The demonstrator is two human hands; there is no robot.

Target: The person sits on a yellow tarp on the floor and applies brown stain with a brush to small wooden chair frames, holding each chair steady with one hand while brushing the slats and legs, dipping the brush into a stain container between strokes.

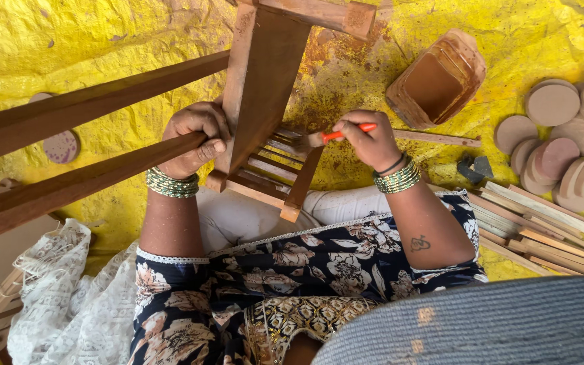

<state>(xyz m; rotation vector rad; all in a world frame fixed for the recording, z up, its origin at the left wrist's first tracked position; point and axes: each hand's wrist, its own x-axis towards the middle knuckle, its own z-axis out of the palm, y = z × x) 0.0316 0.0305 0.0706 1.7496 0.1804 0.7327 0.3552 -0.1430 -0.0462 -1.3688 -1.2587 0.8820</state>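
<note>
A brown-stained wooden frame with long legs and slats (259, 88) lies across my lap on a yellow sheet. My left hand (194, 138) grips one long leg of it where the leg meets the frame. My right hand (371, 140) is closed around a paintbrush with an orange handle (346, 132); its bristles touch the slats near the frame's lower end. Both wrists carry green and gold bangles.
A container of brown stain (437, 80) stands beyond my right hand. Round wooden discs (555, 152) are piled at the right, with a stack of thin wooden sticks (542, 230) below them. One disc (60, 145) lies at the left; white lace cloth (69, 297) at lower left.
</note>
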